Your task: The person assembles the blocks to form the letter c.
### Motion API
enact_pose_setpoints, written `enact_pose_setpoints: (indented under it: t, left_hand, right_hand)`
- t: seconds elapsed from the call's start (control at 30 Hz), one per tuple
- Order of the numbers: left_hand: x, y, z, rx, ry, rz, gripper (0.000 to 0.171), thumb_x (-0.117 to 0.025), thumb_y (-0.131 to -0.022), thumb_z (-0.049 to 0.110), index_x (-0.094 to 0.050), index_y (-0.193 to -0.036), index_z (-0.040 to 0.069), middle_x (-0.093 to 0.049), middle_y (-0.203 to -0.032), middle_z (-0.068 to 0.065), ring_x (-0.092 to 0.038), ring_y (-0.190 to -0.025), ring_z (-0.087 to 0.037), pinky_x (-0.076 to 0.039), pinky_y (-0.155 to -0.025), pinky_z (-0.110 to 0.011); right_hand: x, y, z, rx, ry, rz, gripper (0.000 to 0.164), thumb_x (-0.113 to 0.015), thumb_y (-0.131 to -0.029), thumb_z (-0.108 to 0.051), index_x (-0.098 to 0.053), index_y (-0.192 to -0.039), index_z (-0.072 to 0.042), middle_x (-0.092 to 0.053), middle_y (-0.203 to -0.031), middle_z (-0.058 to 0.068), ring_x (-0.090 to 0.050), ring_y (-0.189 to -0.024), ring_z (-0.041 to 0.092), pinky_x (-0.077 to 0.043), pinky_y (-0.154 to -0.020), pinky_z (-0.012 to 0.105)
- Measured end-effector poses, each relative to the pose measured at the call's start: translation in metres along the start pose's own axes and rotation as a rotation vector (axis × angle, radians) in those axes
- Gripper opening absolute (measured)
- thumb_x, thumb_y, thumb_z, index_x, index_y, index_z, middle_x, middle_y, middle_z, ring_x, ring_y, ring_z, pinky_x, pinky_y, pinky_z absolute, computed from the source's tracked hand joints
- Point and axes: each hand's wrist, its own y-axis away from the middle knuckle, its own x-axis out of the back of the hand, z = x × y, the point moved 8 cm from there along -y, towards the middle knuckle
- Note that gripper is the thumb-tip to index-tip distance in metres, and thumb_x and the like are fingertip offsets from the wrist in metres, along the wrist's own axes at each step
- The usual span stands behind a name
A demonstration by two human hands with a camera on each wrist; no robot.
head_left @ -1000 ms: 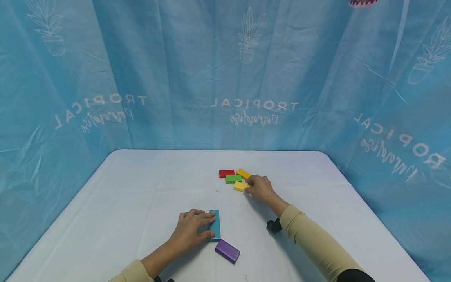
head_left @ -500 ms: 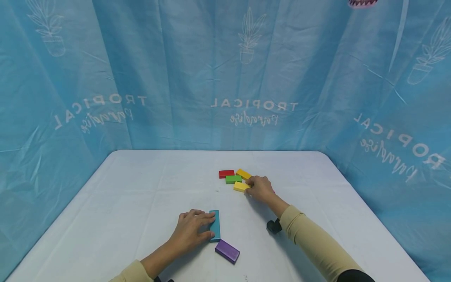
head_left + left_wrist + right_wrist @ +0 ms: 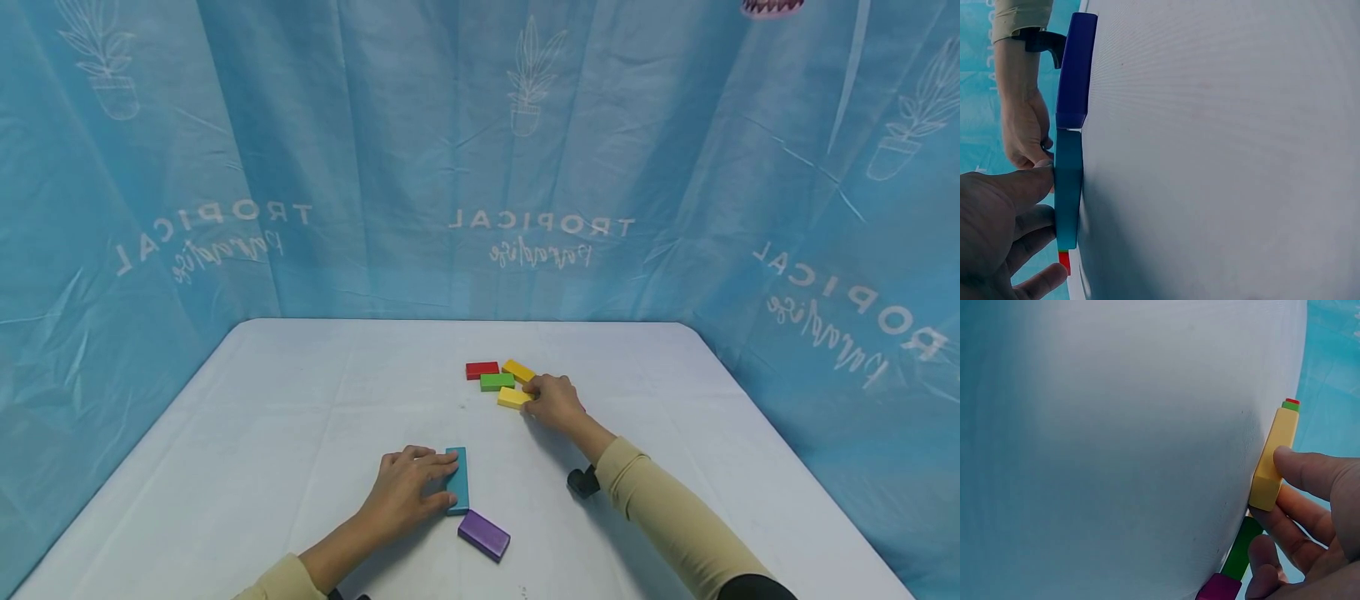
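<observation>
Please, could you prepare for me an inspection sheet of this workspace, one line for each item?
Surface: white table, faintly creased.
Job's things: teal block with purple block at its near end; farther off, red block, green block, rear yellow block and front yellow block; right wrist view adds dark green block and magenta block.
Clutter: nothing seen.
Hands: left hand has thumb and fingers on the teal block; right hand has thumb and finger on the front yellow block.
Cables: nothing seen.
Surroundings: blue curtain with mirrored "TROPICAL Paradise" lettering.
</observation>
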Motion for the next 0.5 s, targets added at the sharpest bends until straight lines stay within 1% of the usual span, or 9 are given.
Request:
enact_pose_setpoints:
  t: [0.3,0.4,0.5]
  left_hand:
    - [0.0004,0.0008,-0.0001,-0.001,0.003,0.001,0.046,-0.076,-0.082,0.030,-0.068,-0.122,0.009,-0.062,-0.128,-0.001,-0.049,-0.118,-0.027,-0.031,-0.091,-0.056]
    - [0.0009,0.0009,0.0001,-0.005,0.003,0.002,0.046,-0.076,-0.082,0.030,-0.067,-0.122,0.009,-0.062,-0.127,-0.001,-0.049,-0.118,-0.027,-0.031,-0.091,-0.056]
    - [0.0008,0.0009,-0.0001,-0.008,0.003,0.002,0.046,-0.076,-0.082,0.031,-0.067,-0.122,0.009,-0.062,-0.127,-0.001,-0.049,-0.117,-0.026,-0.031,-0.091,-0.057]
  right_hand:
    - [-0.0017,-0.0020,-0.0001,0.015,-0.024,-0.013,0.032,-0.074,-0.083,-0.012,-0.070,-0.115,-0.007,-0.060,-0.101,0.002,-0.047,-0.096,0.022,-0.044,-0.083,0.037]
    - [-0.0027,-0.0025,-0.0023,0.039,-0.048,-0.020,0.030,-0.073,-0.084,-0.010,-0.070,-0.114,-0.007,-0.062,-0.107,0.004,-0.048,-0.100,0.023,-0.044,-0.086,0.039]
    - [-0.0038,-0.0020,-0.0067,0.069,-0.074,-0.040,0.029,-0.073,-0.084,-0.009,-0.070,-0.113,-0.008,-0.062,-0.114,0.006,-0.049,-0.107,0.024,-0.044,-0.093,0.041]
